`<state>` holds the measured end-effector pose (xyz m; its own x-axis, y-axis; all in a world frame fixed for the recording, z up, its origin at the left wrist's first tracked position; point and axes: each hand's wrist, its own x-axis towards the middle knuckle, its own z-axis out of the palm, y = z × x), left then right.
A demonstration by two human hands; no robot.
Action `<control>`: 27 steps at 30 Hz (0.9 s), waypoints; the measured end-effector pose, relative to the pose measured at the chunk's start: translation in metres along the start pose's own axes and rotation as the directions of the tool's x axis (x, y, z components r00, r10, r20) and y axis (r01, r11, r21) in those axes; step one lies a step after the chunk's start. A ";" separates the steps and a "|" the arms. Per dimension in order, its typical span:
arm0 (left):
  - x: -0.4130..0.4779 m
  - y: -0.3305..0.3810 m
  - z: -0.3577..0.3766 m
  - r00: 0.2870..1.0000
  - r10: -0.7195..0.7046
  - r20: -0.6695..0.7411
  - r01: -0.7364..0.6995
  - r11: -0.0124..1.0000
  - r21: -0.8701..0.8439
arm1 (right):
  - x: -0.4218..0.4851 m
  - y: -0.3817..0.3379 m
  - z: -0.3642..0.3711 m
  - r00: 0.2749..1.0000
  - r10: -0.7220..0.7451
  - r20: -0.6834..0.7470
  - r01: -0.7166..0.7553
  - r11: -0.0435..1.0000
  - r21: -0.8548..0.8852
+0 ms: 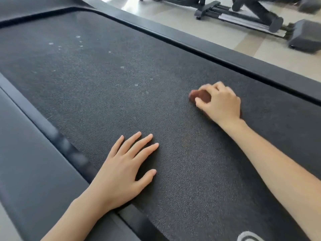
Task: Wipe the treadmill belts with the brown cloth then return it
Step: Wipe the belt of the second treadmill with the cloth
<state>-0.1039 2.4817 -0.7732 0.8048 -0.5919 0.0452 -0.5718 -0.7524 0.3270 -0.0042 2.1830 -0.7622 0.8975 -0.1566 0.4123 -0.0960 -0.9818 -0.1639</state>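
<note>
A wide, dark grey treadmill belt with a fine pebbled texture fills most of the view, running from near right to far left. The small brown cloth is on the right part of this belt, bunched into a wad under the person's right hand. That hand lies palm-down on it with the fingers curled over the top and the thumb tucked against its near side, so only the left end of the cloth shows past the fingertips. The fingers are a little blurred. The right forearm reaches in from the near right corner, above the belt.

The left hand is nearer and further left, well apart from the cloth. It lies flat, palm-down on the belt, with the fingers straight and slightly spread and the thumb out to the right. It holds nothing. Its wrist crosses the glossy black strip along the belt's left edge, and beyond that strip lies the smooth grey plastic side deck.

Pale dusty specks dot the far left part of the belt. A white printed mark shows at the near edge, cut off by the frame. Along the belt's right side runs a dark grey side rail. Past it is a pale tiled floor where another black exercise machine stands, seen only in part at the far right.
</note>
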 end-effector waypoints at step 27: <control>-0.019 -0.058 -0.024 0.927 -0.328 -0.180 0.340 0.940 0.038 | -0.074 -0.122 -0.006 0.792 -0.609 -0.044 0.600 0.763 0.241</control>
<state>-0.0821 2.5435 -0.7709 0.9626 -0.2499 0.1049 -0.2699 -0.9193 0.2865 -0.0619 2.3137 -0.7671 0.7502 0.4692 0.4660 0.5691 -0.8170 -0.0936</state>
